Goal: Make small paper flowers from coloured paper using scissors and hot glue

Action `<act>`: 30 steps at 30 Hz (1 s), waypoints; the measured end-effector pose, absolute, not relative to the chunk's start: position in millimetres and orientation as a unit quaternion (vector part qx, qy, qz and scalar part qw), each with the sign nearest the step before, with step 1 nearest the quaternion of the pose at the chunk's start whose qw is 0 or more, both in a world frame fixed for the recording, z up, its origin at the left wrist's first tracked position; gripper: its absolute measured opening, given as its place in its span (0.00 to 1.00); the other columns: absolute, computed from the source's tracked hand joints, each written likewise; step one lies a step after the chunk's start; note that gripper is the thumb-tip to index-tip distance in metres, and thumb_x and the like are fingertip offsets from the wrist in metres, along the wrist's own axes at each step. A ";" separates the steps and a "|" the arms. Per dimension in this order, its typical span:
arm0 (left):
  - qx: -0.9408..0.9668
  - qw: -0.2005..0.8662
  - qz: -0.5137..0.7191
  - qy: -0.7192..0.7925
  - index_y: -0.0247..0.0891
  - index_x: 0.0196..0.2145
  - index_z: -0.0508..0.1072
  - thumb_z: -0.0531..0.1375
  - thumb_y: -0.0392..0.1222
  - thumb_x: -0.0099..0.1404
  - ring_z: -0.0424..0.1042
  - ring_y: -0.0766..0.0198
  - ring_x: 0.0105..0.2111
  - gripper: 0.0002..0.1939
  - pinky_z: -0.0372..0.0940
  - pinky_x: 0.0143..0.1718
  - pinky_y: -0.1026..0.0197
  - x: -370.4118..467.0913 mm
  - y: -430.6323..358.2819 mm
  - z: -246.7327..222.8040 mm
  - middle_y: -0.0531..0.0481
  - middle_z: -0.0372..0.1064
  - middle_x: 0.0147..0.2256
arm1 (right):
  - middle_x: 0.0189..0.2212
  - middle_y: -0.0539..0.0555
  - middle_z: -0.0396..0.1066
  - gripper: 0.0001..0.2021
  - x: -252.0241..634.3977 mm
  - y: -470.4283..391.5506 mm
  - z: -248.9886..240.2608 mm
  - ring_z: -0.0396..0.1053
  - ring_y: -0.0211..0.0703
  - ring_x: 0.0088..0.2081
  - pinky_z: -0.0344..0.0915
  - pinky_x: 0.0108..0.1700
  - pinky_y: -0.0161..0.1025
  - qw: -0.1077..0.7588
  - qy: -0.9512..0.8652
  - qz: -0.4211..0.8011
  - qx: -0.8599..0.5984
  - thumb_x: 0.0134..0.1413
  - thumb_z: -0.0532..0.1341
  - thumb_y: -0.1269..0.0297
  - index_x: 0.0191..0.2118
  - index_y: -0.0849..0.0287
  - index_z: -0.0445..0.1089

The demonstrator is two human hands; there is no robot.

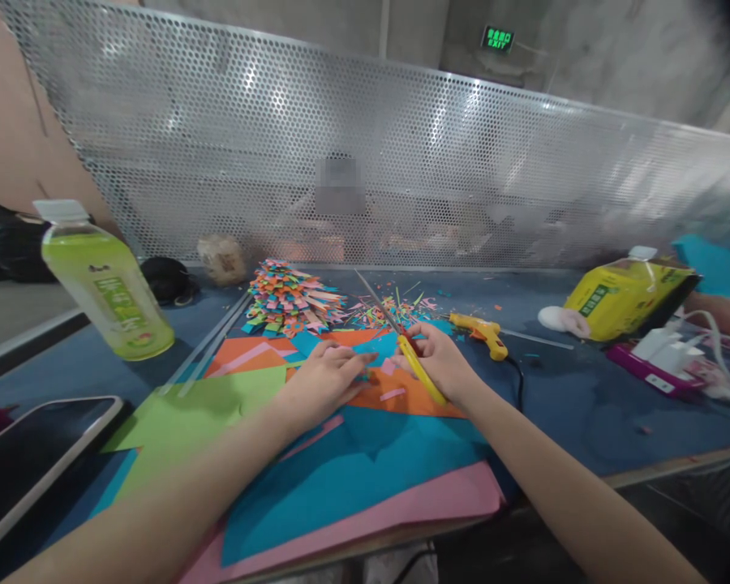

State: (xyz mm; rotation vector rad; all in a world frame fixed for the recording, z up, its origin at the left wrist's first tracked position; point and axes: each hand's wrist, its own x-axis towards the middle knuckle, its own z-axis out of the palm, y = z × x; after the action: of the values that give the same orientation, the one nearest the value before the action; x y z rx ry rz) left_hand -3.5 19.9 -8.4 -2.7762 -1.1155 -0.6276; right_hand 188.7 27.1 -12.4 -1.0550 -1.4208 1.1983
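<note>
Scissors over coloured paper
My right hand (441,363) grips yellow-handled scissors (401,337), blades toward 11 o'clock; my left hand (325,377) presses flat, fingers spread, on orange paper (401,397).

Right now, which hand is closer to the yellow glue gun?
Right. The right hand, holding the scissors, sits just left of the glue gun. The left hand rests on the paper, farther left.

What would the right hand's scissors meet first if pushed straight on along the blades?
The right hand holds scissors pointing up and left. Straight on, the tips would likely pass over scattered paper scraps, then reach the mesh screen. The pile of strips looks just left of that line; depth is unclear.
</note>
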 end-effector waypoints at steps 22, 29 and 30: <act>-0.655 -0.528 -0.403 -0.361 0.34 0.40 0.66 0.63 0.43 0.50 0.72 0.66 0.29 0.20 0.66 0.31 0.65 12.2 1.8 -7.6 0.52 0.73 0.26 | 0.19 0.42 0.63 0.22 180.0 17.6 -4.0 0.62 0.31 0.21 0.60 0.26 0.32 0.485 -0.580 0.522 -0.394 0.24 0.67 0.66 0.28 0.57 0.55; -0.685 -0.493 -0.390 -0.369 0.35 0.32 0.70 0.62 0.47 0.50 0.72 0.65 0.29 0.14 0.67 0.32 0.63 11.9 4.5 -10.8 0.50 0.73 0.29 | 0.20 0.42 0.62 0.22 177.6 15.3 -5.5 0.62 0.32 0.22 0.60 0.28 0.34 0.496 -0.599 0.506 -0.373 0.27 0.67 0.64 0.29 0.56 0.54; -0.694 -0.481 -0.386 -0.372 0.35 0.30 0.71 0.62 0.47 0.50 0.71 0.65 0.28 0.13 0.66 0.31 0.63 11.8 4.5 -11.3 0.51 0.73 0.27 | 0.20 0.42 0.62 0.22 177.5 15.1 -5.9 0.62 0.32 0.22 0.60 0.28 0.33 0.492 -0.604 0.504 -0.373 0.27 0.67 0.64 0.29 0.56 0.53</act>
State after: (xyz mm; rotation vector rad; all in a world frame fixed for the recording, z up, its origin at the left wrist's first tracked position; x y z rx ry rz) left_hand 11.8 4.5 -11.3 -3.2816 -1.7578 -1.8232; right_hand 177.5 15.1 -5.9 -0.9062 -1.4660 1.2229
